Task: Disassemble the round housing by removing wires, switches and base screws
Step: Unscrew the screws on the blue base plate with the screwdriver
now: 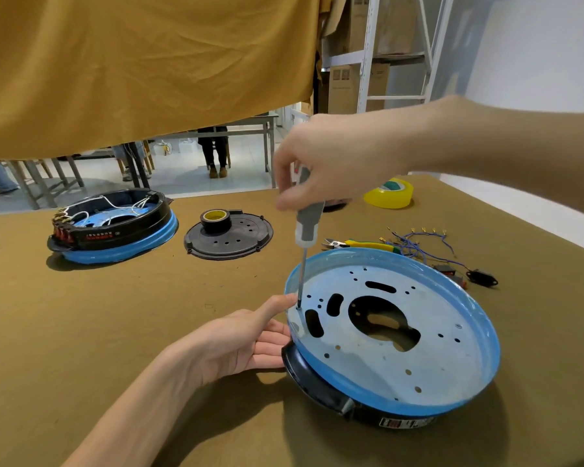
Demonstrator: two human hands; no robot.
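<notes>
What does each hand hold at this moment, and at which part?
The right hand grips the screwdriver at the top of its grey handle. The left hand steadies the round housing at its left rim, thumb on the edge.

Round housing (pixel 395 335) near right on table: blue rim, pale metal plate with slots, holes and a large central cutout, black base underneath, tilted up toward near left. Removed blue wires (pixel 415 242) and switches (pixel 452 274) lie just behind it.
</notes>
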